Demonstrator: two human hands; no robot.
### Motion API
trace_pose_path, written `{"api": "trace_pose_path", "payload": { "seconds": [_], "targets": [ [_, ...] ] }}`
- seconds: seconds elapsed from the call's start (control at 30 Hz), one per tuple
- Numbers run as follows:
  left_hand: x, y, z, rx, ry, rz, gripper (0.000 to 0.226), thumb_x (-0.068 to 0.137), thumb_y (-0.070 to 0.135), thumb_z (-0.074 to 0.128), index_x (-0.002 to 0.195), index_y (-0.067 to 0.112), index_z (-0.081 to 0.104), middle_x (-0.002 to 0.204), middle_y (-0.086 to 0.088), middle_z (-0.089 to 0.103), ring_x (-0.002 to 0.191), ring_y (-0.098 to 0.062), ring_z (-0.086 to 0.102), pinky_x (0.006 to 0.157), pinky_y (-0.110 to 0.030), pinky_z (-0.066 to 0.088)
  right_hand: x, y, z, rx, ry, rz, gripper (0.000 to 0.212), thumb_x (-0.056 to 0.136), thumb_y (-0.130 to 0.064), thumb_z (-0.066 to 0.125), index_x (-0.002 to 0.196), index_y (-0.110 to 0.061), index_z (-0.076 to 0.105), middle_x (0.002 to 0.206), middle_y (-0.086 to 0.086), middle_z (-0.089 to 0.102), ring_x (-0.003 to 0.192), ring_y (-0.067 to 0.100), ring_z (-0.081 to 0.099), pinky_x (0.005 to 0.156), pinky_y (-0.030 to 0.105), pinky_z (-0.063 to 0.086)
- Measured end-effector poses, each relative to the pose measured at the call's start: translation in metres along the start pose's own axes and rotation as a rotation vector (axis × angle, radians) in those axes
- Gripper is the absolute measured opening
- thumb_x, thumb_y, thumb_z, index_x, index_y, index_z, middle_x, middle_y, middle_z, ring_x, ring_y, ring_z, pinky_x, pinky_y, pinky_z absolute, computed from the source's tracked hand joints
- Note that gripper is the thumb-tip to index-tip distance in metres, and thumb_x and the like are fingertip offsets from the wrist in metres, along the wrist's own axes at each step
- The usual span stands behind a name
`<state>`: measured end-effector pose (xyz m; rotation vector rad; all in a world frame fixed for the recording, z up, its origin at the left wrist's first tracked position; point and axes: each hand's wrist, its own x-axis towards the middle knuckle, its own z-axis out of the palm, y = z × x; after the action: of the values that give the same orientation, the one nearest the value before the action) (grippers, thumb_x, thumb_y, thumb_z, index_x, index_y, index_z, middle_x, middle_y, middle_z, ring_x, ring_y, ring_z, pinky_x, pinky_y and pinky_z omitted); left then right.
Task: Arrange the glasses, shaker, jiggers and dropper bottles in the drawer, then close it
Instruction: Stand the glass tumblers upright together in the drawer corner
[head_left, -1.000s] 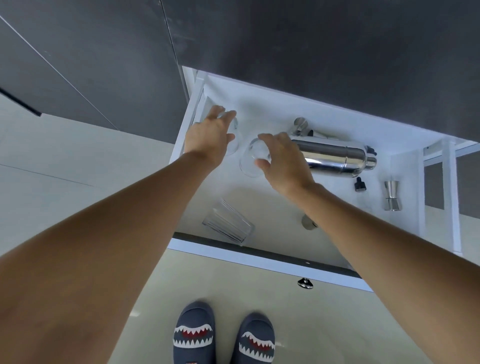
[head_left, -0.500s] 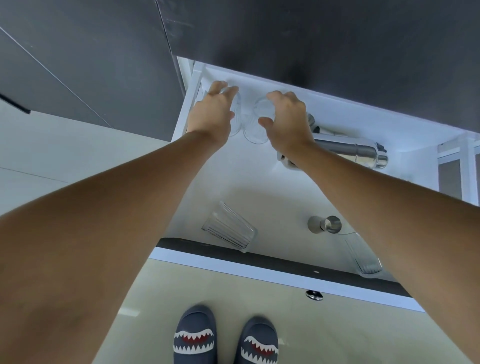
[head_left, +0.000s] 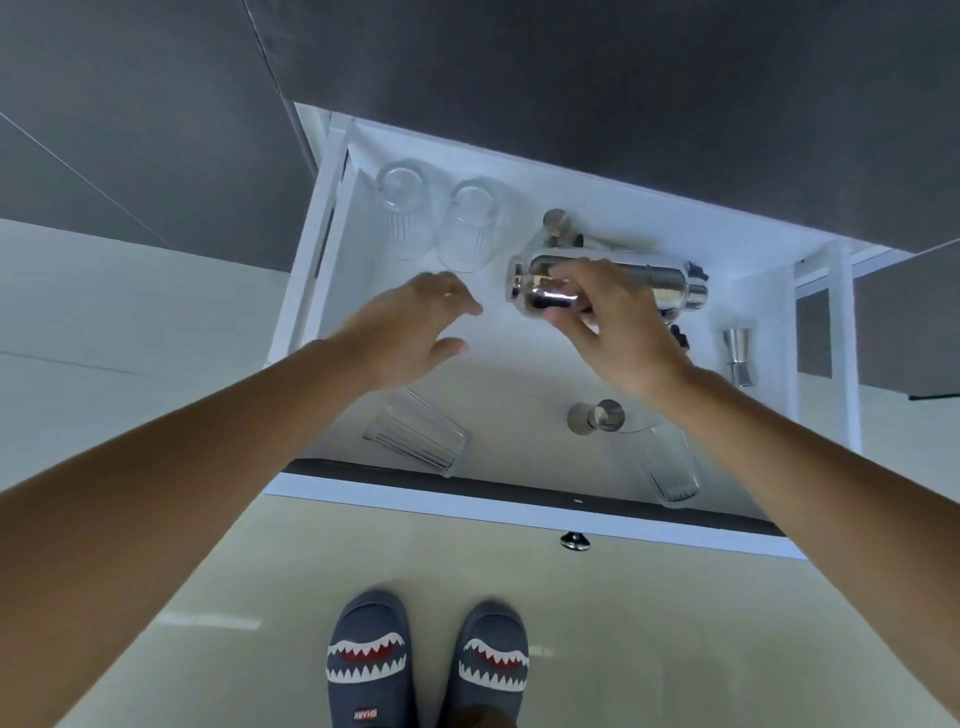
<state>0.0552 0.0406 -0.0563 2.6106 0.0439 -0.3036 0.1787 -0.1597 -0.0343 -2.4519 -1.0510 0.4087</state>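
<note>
The white drawer (head_left: 311, 291) stands open, with two glasses (head_left: 400, 208) upright side by side at its far left corner and two more lying near the front. The right hand (head_left: 618, 322) closes its fingers on the lying shaker (head_left: 670, 283). The left hand (head_left: 410, 327) hangs open and empty above the drawer floor.
</note>
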Motion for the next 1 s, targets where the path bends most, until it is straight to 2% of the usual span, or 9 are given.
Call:
{"api": "trace_pose_path", "payload": {
  "seconds": [0.07, 0.13, 0.27, 0.37, 0.53, 0.7, 0.8, 0.9, 1.0],
  "targets": [
    [-0.011, 0.009, 0.01, -0.053, -0.345, -0.017, 0.05, 0.088, 0.036, 0.063, 0.134, 0.022, 0.049, 0.136, -0.001, 0.05, 0.124, -0.022, 0.049, 0.103, -0.041, 0.043, -0.038, 0.028, -0.011, -0.063, -0.024, 0.141, 0.026, 0.087, -0.016, 0.064, 0.112, -0.009, 0.059, 0.099, 0.012, 0.063, 0.083, 0.023, 0.062, 0.077, 0.038, 0.053],
    [-0.015, 0.014, 0.018, -0.005, -0.581, -0.089, 0.058, 0.083, 0.04, 0.069, 0.135, 0.023, 0.048, 0.137, -0.001, 0.051, 0.123, -0.025, 0.05, 0.103, -0.04, 0.043, -0.068, 0.056, -0.016, -0.127, -0.095, 0.342, 0.032, 0.085, -0.016, 0.067, 0.113, -0.007, 0.056, 0.103, 0.017, 0.061, 0.087, 0.025, 0.06, 0.078, 0.03, 0.046],
    [-0.02, 0.005, 0.031, 0.155, -0.712, -0.114, 0.068, 0.071, 0.043, 0.078, 0.13, 0.021, 0.051, 0.129, -0.003, 0.057, 0.115, -0.027, 0.054, 0.097, -0.04, 0.047, -0.096, 0.075, -0.007, -0.128, -0.407, 0.661, 0.076, 0.071, -0.034, 0.081, 0.131, -0.008, 0.043, 0.126, 0.022, 0.047, 0.116, 0.035, 0.049, 0.092, 0.036, 0.041],
    [-0.005, 0.034, 0.038, 0.215, -0.775, -0.063, 0.069, 0.069, 0.041, 0.08, 0.128, 0.02, 0.051, 0.128, -0.003, 0.056, 0.115, -0.027, 0.054, 0.096, -0.04, 0.047, -0.128, 0.093, -0.011, -0.106, -0.554, 0.78, 0.081, 0.064, -0.038, 0.086, 0.128, -0.008, 0.046, 0.126, 0.017, 0.055, 0.116, 0.034, 0.052, 0.088, 0.034, 0.042],
    [-0.006, 0.029, 0.039, 0.232, -0.639, -0.041, 0.06, 0.073, 0.04, 0.077, 0.123, 0.017, 0.053, 0.119, -0.004, 0.059, 0.107, -0.027, 0.056, 0.09, -0.038, 0.048, -0.118, 0.098, -0.001, -0.131, -0.547, 0.774, 0.069, 0.06, -0.039, 0.087, 0.114, -0.01, 0.055, 0.111, 0.011, 0.063, 0.097, 0.027, 0.056, 0.076, 0.03, 0.044],
    [-0.013, 0.024, 0.024, 0.081, -0.331, -0.07, 0.059, 0.067, 0.043, 0.081, 0.116, 0.018, 0.058, 0.107, -0.001, 0.062, 0.096, -0.026, 0.059, 0.083, -0.038, 0.05, -0.118, 0.098, -0.019, -0.037, -0.438, 0.803, 0.051, 0.066, -0.031, 0.084, 0.098, -0.004, 0.056, 0.099, 0.015, 0.064, 0.087, 0.028, 0.058, 0.06, 0.03, 0.04],
    [-0.019, 0.018, 0.009, -0.057, -0.106, -0.107, 0.063, 0.061, 0.037, 0.086, 0.114, 0.012, 0.062, 0.104, -0.006, 0.066, 0.092, -0.028, 0.062, 0.084, -0.039, 0.052, -0.118, 0.084, -0.044, -0.03, -0.272, 0.729, 0.05, 0.072, -0.031, 0.08, 0.101, -0.003, 0.052, 0.096, 0.015, 0.063, 0.093, 0.033, 0.06, 0.063, 0.031, 0.041],
    [-0.024, 0.007, -0.002, -0.122, 0.088, -0.173, 0.064, 0.06, 0.029, 0.087, 0.115, 0.008, 0.062, 0.105, -0.011, 0.066, 0.09, -0.03, 0.064, 0.083, -0.035, 0.053, -0.106, 0.055, -0.063, -0.098, -0.124, 0.543, 0.056, 0.079, -0.033, 0.074, 0.116, -0.005, 0.045, 0.111, 0.017, 0.06, 0.102, 0.035, 0.058, 0.073, 0.03, 0.041],
    [-0.027, 0.001, -0.008, -0.183, 0.246, -0.251, 0.059, 0.062, 0.026, 0.086, 0.112, 0.009, 0.06, 0.106, -0.012, 0.064, 0.088, -0.029, 0.064, 0.081, -0.037, 0.055, -0.079, 0.03, -0.063, -0.125, -0.145, 0.356, 0.06, 0.08, -0.038, 0.071, 0.124, -0.008, 0.044, 0.118, 0.016, 0.059, 0.106, 0.033, 0.056, 0.077, 0.029, 0.036]
  ]
}}
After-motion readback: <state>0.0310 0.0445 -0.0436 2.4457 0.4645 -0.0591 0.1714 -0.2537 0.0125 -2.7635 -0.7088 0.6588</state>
